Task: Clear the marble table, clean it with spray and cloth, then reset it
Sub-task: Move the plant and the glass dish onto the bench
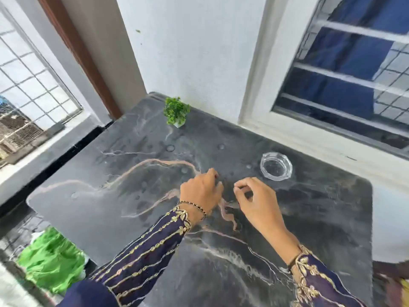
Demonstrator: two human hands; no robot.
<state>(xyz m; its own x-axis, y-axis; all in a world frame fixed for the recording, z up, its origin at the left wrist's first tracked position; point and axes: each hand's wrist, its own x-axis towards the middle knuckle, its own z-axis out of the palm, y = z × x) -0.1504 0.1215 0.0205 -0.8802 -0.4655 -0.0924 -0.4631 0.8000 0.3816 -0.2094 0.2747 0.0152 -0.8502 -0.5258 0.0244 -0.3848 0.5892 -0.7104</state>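
Though apart, one ashtray (276,166), one plant (176,111).

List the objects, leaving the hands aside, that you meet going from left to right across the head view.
Green bundle on the floor → small potted plant → glass ashtray → barred window.

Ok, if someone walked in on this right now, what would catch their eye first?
Probably the dark marble table with its pale pink veins, filling the middle of the view, with the left hand and right hand close together over its centre. Next, the small green plant at the far edge by the wall, and the clear glass ashtray just beyond the right hand.
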